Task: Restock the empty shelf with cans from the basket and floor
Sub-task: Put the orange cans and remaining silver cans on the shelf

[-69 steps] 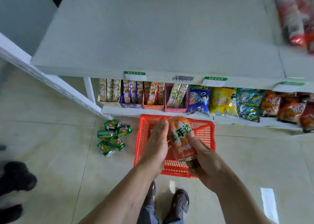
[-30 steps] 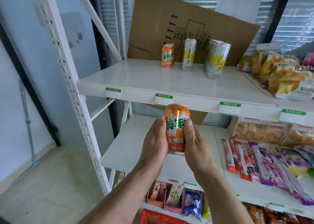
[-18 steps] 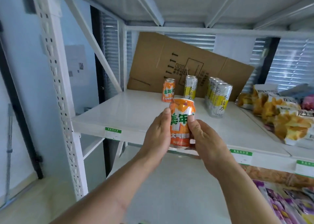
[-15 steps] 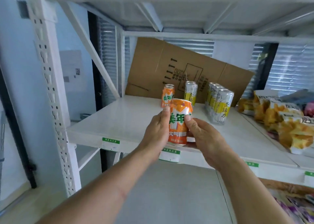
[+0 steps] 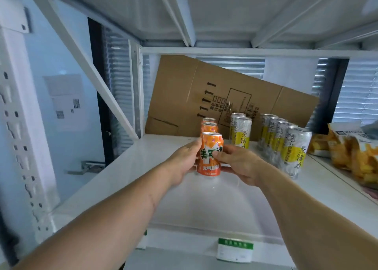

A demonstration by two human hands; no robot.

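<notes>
An orange can [image 5: 210, 147] with green lettering stands upright on the white shelf [image 5: 204, 204], held from both sides. My left hand [image 5: 184, 162] grips its left side and my right hand [image 5: 238, 163] its right side. Directly behind it stand two more orange cans [image 5: 209, 126] in a row. To the right are two silver-and-yellow cans [image 5: 241, 131], then a row of several more silver-and-yellow cans [image 5: 290, 147]. The basket and floor are out of view.
A flattened cardboard box [image 5: 204, 93] leans against the back of the shelf. Orange snack bags [image 5: 356, 153] lie on the neighbouring shelf at right. A white perforated upright [image 5: 22, 126] and diagonal brace [image 5: 88, 71] frame the left. A green price label [image 5: 235, 249] hangs on the front edge.
I lifted the orange can from over the floor basket up to the shelf and moved it forward. It now sits in front of the other orange cans, both hands still on it.
</notes>
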